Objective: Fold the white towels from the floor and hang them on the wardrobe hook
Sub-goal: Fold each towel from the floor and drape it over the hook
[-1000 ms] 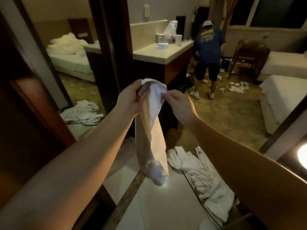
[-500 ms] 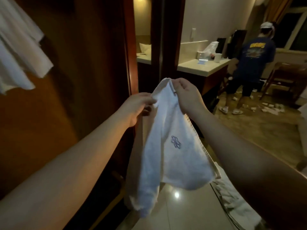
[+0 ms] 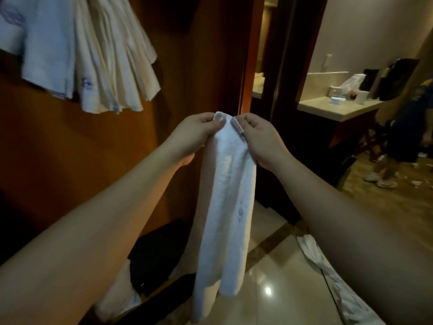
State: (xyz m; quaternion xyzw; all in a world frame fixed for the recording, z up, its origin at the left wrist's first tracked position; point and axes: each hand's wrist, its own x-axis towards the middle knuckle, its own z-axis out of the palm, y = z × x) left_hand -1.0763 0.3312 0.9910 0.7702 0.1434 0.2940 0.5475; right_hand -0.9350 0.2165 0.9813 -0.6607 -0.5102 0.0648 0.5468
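Now I am holding the white towel [image 3: 227,207] as a long narrow strip, where half a second ago it was spreading out in a wide drape with its blue mark facing me. My left hand [image 3: 196,132] is pinching one side of the top edge between thumb and fingers, and my right hand [image 3: 257,137] is pinching the other side, the two hands almost touching, closer than they were sitting before. The towel is hanging straight down between my forearms, folded lengthwise, with a small bluish embroidered mark [image 3: 240,211] showing faintly partway down; I cannot read it. Below my right arm, more white towels [image 3: 328,277] are lying crumpled on the glossy tiled floor [image 3: 276,273]. To my upper left, the hung towels [image 3: 89,55] are now filling much more of the view against the brown wardrobe panel [image 3: 187,66], and blue printed marks on them are showing but staying too blurred to read. Farther off on the right, the vanity counter [image 3: 337,109] is carrying a white cup [image 3: 362,97] and a plastic bag [image 3: 352,82], and another person [image 3: 407,127] in dark clothes and white shoes is standing at the frame edge, more cut off than earlier.
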